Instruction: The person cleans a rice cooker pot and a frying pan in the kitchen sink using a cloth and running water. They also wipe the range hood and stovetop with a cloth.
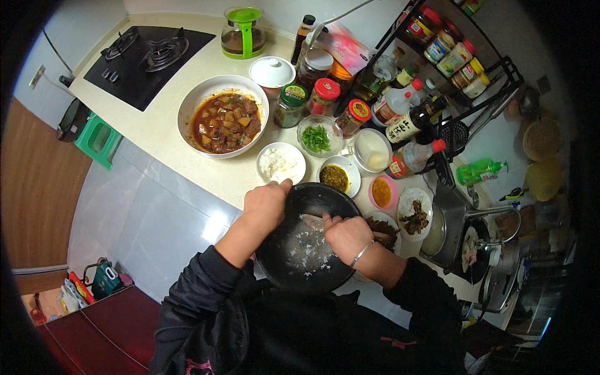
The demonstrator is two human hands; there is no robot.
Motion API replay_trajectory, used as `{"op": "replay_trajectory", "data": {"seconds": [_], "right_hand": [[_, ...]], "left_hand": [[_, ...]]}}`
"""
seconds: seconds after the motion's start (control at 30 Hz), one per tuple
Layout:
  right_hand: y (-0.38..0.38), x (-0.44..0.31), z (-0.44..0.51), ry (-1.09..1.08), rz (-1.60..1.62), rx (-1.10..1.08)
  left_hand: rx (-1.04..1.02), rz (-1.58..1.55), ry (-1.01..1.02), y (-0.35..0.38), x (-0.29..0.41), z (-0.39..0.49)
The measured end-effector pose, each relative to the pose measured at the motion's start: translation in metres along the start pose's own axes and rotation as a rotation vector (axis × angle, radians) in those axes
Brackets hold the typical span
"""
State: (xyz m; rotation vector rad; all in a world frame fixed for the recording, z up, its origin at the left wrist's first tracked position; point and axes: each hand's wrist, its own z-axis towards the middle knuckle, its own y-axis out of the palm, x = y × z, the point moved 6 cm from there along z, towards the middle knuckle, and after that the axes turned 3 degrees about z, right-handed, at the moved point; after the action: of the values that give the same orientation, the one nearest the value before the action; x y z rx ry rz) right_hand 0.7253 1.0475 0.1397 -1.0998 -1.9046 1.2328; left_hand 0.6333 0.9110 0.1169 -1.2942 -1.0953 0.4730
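A dark round pot (314, 274), tilted over the counter edge, has white rice grains (309, 248) scattered on its inside. My left hand (267, 204) grips its rim at the upper left. Inside the pot, my right hand (347, 234) is closed around what looks like a pale scoop or spatula (311, 221), partly hidden by the fingers. Just beyond the rim stands a white bowl of cooked rice (281, 162). To its right are a small bowl of dark green-brown sauce (333, 177) and a glass bowl of chopped green herbs (316, 139).
A large bowl of meat and potato stew (227, 123) stands left of the jars. Sauce bottles (412, 123) and a pink bowl (382, 192) are at the right, before the sink (450, 225). A gas hob (145, 61) and a glass jug (243, 35) lie farther back.
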Motion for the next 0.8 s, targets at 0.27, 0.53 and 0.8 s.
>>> {"op": "replay_trajectory", "data": {"seconds": [0.27, 0.53, 0.8], "right_hand": [[0.007, -0.055, -0.017, -0.226, 0.118, -0.073], [0.0, -0.023, 0.0, -0.257, 0.199, -0.522], [0.005, -0.016, 0.005, -0.236, 0.084, -0.398]], "left_hand": [[0.039, 0.117, -0.058, 0.0, 0.005, -0.002], [0.032, 0.102, -0.017, 0.0, 0.008, -0.004], [0.038, 0.091, -0.023, 0.001, 0.006, -0.006]]}}
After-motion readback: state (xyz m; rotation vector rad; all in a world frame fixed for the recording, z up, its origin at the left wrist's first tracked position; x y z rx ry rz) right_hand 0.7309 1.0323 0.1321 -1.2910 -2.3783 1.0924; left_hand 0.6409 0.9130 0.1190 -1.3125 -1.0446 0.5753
